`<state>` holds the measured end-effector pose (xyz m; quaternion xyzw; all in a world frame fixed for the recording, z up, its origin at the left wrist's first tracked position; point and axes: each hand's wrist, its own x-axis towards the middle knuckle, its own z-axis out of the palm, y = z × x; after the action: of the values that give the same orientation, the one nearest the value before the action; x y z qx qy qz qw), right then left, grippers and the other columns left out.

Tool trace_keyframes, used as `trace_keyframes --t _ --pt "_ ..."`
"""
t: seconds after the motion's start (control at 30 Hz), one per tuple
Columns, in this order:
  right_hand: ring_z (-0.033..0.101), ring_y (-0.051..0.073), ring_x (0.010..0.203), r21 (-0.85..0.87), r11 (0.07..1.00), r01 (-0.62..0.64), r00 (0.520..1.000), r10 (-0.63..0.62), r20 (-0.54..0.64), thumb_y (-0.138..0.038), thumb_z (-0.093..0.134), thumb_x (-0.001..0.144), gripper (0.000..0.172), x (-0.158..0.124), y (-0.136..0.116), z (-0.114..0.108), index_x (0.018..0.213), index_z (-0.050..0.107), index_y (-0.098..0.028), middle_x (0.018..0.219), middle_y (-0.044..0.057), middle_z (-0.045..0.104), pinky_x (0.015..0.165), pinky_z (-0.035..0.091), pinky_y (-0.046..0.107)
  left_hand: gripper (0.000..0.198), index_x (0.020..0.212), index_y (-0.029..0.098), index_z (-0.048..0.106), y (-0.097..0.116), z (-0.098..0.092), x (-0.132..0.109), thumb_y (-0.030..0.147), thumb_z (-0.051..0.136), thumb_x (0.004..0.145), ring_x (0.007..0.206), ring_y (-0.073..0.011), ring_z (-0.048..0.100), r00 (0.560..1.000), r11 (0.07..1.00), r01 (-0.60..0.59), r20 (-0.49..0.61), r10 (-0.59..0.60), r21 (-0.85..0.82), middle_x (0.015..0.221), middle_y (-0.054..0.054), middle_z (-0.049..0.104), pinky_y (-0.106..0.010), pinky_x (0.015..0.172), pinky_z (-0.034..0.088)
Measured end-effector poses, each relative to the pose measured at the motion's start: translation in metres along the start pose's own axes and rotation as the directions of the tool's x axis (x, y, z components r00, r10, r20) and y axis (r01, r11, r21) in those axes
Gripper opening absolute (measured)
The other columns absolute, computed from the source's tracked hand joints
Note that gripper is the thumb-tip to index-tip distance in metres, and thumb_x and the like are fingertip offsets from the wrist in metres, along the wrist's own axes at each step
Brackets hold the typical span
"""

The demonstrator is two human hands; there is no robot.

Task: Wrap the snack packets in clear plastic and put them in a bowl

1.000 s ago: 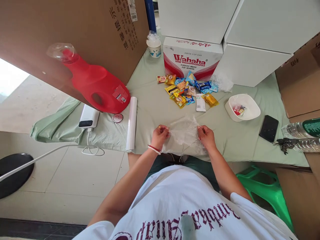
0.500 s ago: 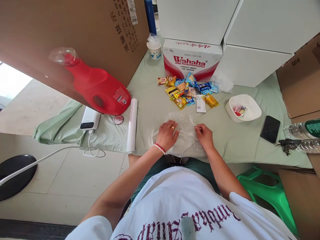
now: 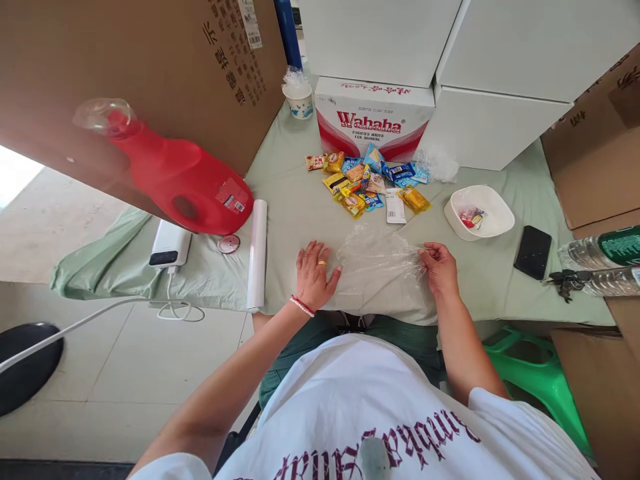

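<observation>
A crumpled sheet of clear plastic film (image 3: 377, 260) lies on the green cloth near the table's front edge. My right hand (image 3: 438, 267) pinches its right edge between thumb and fingers. Just left of the film, my left hand (image 3: 316, 277) rests flat on the cloth with its fingers spread, holding nothing. Behind the film is a pile of small wrapped snacks (image 3: 354, 205) in yellow, blue and red packets. A white roll (image 3: 257, 253) lies lengthwise to the left of my left hand.
Left are a red jug (image 3: 193, 183), a power bank (image 3: 170, 245) with a cable, and a round red lid (image 3: 229, 244). Behind stand a Wahaha box (image 3: 373, 120) and a paper cup (image 3: 299, 101). Right are a white bowl (image 3: 493, 213), a phone (image 3: 533, 252), keys and bottles (image 3: 623, 245).
My right hand has moved right with the film's edge, and the film is spread wider. My left hand has shifted left off the film. The view has turned slightly.
</observation>
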<state>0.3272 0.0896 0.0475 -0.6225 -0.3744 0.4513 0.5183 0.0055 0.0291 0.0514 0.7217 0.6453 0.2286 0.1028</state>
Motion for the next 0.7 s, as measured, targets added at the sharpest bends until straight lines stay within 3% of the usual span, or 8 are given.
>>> trace_keyframes --t 0.1,0.2,0.3,0.4,0.5,0.6,0.63,0.7 --pt "0.042 0.01 0.06 -0.045 0.999 0.007 0.992 -0.001 0.123 -0.048 0.079 0.066 0.045 -0.008 -0.004 0.016 0.099 0.063 -0.022 0.075 -0.006 0.052 0.054 0.036 0.024 0.034 0.121 0.02 0.07 0.022 -0.005 0.017 0.032 0.043 0.104 0.148 -0.0273 0.049 0.987 0.984 -0.16 -0.025 0.158 -0.081 0.132 -0.014 0.071 -0.052 0.127 0.028" --pt "0.047 0.011 0.065 -0.079 0.994 0.076 0.981 -0.061 0.183 -0.05 0.076 0.071 0.041 -0.018 -0.007 0.027 0.099 0.065 -0.022 0.078 -0.003 0.054 0.061 0.042 0.025 0.04 0.131 0.02 0.067 0.033 0.004 0.034 0.033 0.039 0.106 0.148 -0.0265 0.049 0.971 0.974 -0.213 0.094 0.22 -0.077 0.142 -0.014 0.068 -0.051 0.128 0.027" --pt "0.055 0.015 0.075 -0.155 0.956 0.25 0.966 -0.236 0.107 -0.05 0.072 0.081 0.033 -0.026 -0.008 0.019 0.101 0.067 -0.023 0.085 0.0 0.059 0.071 0.049 0.028 0.053 0.152 0.017 0.053 0.025 0.021 0.036 0.037 0.039 0.105 0.156 -0.0316 0.038 0.975 0.992 -0.115 0.195 0.103 0.051 0.163 -0.018 0.047 -0.062 0.129 0.017" --pt "0.06 0.018 0.083 -0.326 0.853 0.409 0.911 -0.402 0.09 -0.045 0.068 0.089 0.024 -0.03 -0.006 -0.002 0.099 0.07 -0.024 0.094 0.004 0.062 0.077 0.052 0.033 0.063 0.162 0.015 0.039 0.009 0.032 0.024 0.043 0.035 0.106 0.158 -0.0334 0.033 0.975 0.988 -0.035 0.222 0.0 0.151 0.169 -0.019 0.035 -0.069 0.128 0.007" --pt "0.061 0.021 0.082 -0.512 0.741 0.433 0.891 -0.437 0.122 -0.038 0.06 0.092 0.02 -0.031 -0.004 -0.017 0.097 0.072 -0.023 0.099 0.008 0.063 0.078 0.055 0.038 0.066 0.165 0.014 0.032 0.004 0.034 0.012 0.046 0.03 0.106 0.159 -0.0336 0.031 0.976 0.984 0.003 0.215 -0.042 0.178 0.171 -0.018 0.03 -0.072 0.127 0.003" --pt "0.062 0.028 0.1 -0.638 0.62 0.457 0.849 -0.518 0.104 -0.033 0.052 0.096 0.026 -0.034 -0.011 -0.008 0.104 0.075 -0.023 0.108 0.014 0.064 0.092 0.056 0.048 0.065 0.165 0.016 0.032 0.009 0.034 0.01 0.045 0.028 0.107 0.159 -0.0333 0.031 0.977 0.982 0.041 0.198 -0.078 0.182 0.171 -0.017 0.031 -0.073 0.127 0.002" --pt "0.061 0.03 0.109 -0.649 0.573 0.5 0.825 -0.544 0.155 -0.032 0.051 0.098 0.028 -0.035 -0.014 0.0 0.11 0.075 -0.024 0.113 0.015 0.064 0.099 0.053 0.05 0.065 0.165 0.017 0.032 0.01 0.034 0.011 0.045 0.028 0.107 0.159 -0.0329 0.031 0.978 0.982 0.05 0.192 -0.085 0.183 0.171 -0.017 0.031 -0.073 0.127 0.001" --pt "0.056 0.031 0.127 -0.613 0.474 0.632 0.76 -0.532 0.372 -0.032 0.05 0.1 0.034 -0.036 -0.019 0.017 0.125 0.073 -0.026 0.129 0.015 0.064 0.112 0.046 0.053 0.065 0.165 0.019 0.032 0.008 0.032 0.013 0.046 0.028 0.107 0.16 -0.032 0.03 0.979 0.981 0.055 0.185 -0.09 0.186 0.171 -0.016 0.032 -0.072 0.127 -0.001"
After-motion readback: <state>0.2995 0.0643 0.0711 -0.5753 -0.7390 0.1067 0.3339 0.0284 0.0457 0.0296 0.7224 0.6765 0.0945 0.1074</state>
